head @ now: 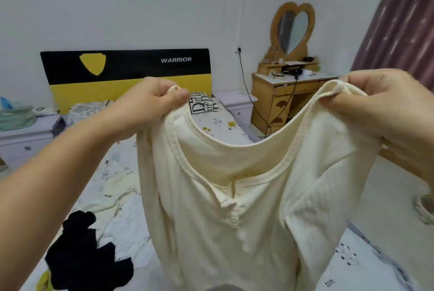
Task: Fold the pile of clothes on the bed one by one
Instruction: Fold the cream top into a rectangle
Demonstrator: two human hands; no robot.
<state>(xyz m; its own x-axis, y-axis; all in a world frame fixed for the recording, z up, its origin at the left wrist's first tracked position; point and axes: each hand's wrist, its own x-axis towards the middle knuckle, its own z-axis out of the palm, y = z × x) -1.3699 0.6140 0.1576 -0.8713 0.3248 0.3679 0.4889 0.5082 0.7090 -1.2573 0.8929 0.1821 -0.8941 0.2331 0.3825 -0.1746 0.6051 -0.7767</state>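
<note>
A cream ribbed top (234, 215) with a buttoned neckline hangs in the air in front of me, above the bed (122, 227). My left hand (145, 105) pinches its left shoulder. My right hand (385, 105) grips its right shoulder, so the neck opening sags wide between them. A crumpled black garment (82, 258) lies on the sheet at the lower left. Another pale cream piece (119, 185) lies flat on the bed behind the top, partly hidden by it.
A black and yellow headboard (126, 72) stands at the far end of the bed, with a printed pillow (203, 103) below it. White nightstands (25, 135) flank the bed. A wooden dresser (286, 93) with a heart-shaped mirror stands at the right, beside a curtain (399, 20).
</note>
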